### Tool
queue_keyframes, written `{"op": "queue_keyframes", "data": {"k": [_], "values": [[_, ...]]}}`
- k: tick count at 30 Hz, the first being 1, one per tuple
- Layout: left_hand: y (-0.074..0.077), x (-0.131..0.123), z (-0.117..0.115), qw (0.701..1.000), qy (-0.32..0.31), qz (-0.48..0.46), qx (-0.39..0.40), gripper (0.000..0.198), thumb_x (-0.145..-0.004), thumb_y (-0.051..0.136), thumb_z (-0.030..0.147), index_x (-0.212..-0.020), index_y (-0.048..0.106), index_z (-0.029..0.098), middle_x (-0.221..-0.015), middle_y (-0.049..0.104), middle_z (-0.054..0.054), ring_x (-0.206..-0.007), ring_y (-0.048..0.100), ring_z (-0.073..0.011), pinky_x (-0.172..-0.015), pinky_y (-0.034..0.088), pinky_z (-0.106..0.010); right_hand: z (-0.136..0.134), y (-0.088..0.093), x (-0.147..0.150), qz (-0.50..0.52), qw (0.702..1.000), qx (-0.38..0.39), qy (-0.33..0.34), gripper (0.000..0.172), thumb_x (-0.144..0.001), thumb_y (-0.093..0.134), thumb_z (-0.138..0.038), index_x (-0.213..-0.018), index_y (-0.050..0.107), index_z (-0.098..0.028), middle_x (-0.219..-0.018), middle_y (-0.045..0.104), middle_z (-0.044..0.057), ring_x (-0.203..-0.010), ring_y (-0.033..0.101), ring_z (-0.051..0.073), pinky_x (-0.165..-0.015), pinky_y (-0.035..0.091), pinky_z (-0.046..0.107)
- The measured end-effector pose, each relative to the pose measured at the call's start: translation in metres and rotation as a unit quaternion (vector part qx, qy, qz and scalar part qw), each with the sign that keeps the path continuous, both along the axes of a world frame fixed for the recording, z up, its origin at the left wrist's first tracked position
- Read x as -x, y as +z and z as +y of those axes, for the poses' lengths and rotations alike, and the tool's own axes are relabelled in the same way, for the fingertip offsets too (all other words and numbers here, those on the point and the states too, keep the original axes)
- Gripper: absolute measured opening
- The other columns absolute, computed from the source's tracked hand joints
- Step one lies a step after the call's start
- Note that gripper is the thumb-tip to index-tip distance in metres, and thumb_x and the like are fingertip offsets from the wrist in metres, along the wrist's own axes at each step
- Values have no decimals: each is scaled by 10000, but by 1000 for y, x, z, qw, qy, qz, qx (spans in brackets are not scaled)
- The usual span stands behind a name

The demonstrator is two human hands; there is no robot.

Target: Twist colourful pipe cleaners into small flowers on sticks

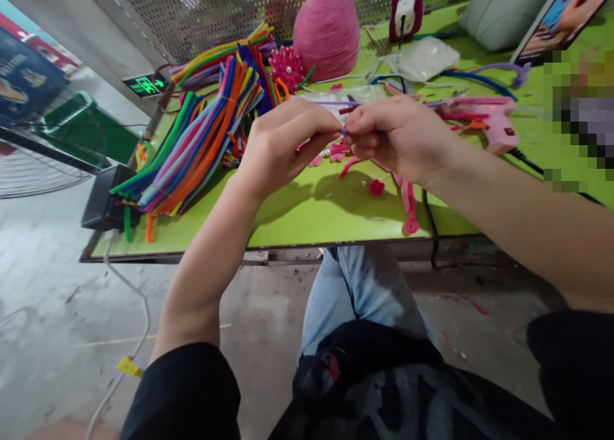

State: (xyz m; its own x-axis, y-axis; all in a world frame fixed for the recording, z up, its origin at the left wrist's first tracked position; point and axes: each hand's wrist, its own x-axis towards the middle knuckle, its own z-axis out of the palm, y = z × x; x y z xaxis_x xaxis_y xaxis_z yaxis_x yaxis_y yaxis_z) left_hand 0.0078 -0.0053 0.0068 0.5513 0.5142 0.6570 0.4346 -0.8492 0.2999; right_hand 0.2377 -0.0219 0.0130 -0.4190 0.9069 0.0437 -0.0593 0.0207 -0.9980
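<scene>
Over the table, my left hand (pixel 292 136) and my right hand (pixel 391 133) meet fingertip to fingertip. Both pinch a thin purple pipe cleaner (pixel 343 132), of which only a small bit shows between the fingers. A dark red tip (pixel 347 110) sticks out by my right index finger; whether I hold it or it lies behind, I cannot tell. Beneath the hands are pink pipe-cleaner pieces (pixel 338 151) with pearl beads, a small red-pink flower (pixel 377 187) and a pink looped strip (pixel 410 210).
Bundled coloured pipe cleaners (pixel 201 142) lie left, beside a black box (pixel 108 197) at the table corner. Behind stand a pink ball-shaped form (pixel 327 34) and a beaded flower (pixel 286 69). To the right are a pink glue gun (pixel 499 123) with its cable and a propped screen (pixel 561 18).
</scene>
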Motion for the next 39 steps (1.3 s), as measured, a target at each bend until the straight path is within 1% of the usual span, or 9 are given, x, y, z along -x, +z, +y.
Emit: {"op": "queue_keyframes", "data": {"k": [3, 7, 9, 15, 20, 25, 30, 36, 39], "values": [[-8, -2, 9, 1000, 1, -23, -9, 339, -1098, 675, 585, -970, 810, 301, -895, 797, -43, -879, 761, -213, -889, 663, -394, 6, -6, -1, -15, 999, -18, 28, 314, -1008, 666, -210, -696, 654, -236, -648, 555, -1, -608, 474, 151, -641, 447, 324], [-21, -12, 11, 983, 68, -93, 141, 304, -1059, 795, 498, -891, 752, 248, -801, 735, 4, -716, 755, -148, -706, 634, -290, 4, -4, -14, -162, 942, -284, -72, 194, -930, 884, -236, -837, 717, -266, -856, 704, 45, -913, 647, 239, -720, 484, 330], [-24, -16, 10, 973, 65, -114, 189, 281, -1063, 801, 449, -892, 739, 234, -802, 751, 9, -647, 735, -125, -626, 607, -256, 1, 0, -17, -186, 925, -322, -75, 242, -903, 936, -252, -825, 709, -287, -899, 705, 55, -1069, 661, 281, -748, 509, 332], [-13, -12, -4, 988, 72, -101, 87, 367, -1037, 796, 608, -923, 778, 260, -876, 776, 5, -831, 818, -165, -791, 690, -315, 0, -1, -6, -24, 988, -151, -38, 243, -926, 833, -262, -719, 706, -257, -669, 581, 4, -640, 500, 184, -659, 437, 335], [-7, -11, -11, 995, 54, -63, 54, 448, -1031, 760, 697, -911, 795, 266, -894, 799, -17, -880, 821, -187, -884, 697, -358, 7, -4, -4, 25, 998, -20, 46, 294, -920, 658, -148, -636, 663, -225, -616, 504, -4, -583, 448, 148, -645, 452, 319], [-17, -15, 3, 985, 48, -88, 144, 432, -1057, 763, 627, -881, 758, 232, -806, 755, 0, -634, 722, -116, -618, 613, -258, 3, 2, -16, -199, 929, -306, -67, 232, -928, 845, -197, -787, 679, -276, -858, 652, 53, -951, 608, 251, -818, 539, 340], [-16, -9, 8, 969, 3, -72, 237, 395, -1061, 770, 581, -887, 778, 226, -803, 773, 5, -578, 698, -104, -544, 584, -232, -1, 7, -17, -260, 885, -384, -41, 262, -980, 806, -256, -763, 661, -280, -832, 639, 64, -1018, 626, 278, -901, 532, 379], [-2, -3, -4, 996, 30, -27, 83, 259, -1013, 843, 510, -905, 834, 275, -846, 803, -14, -793, 776, -193, -822, 674, -370, 5, -1, -5, -111, 987, -117, -22, 248, -936, 735, -170, -702, 681, -234, -631, 525, -3, -608, 440, 159, -606, 409, 306], [0, -3, -5, 999, 11, -46, 11, 235, -1004, 850, 499, -903, 847, 287, -827, 793, -26, -813, 754, -212, -861, 646, -399, 8, -5, -5, -27, 999, 21, 38, 320, -938, 777, -245, -651, 637, -235, -616, 491, -12, -589, 439, 146, -602, 447, 299]]}}
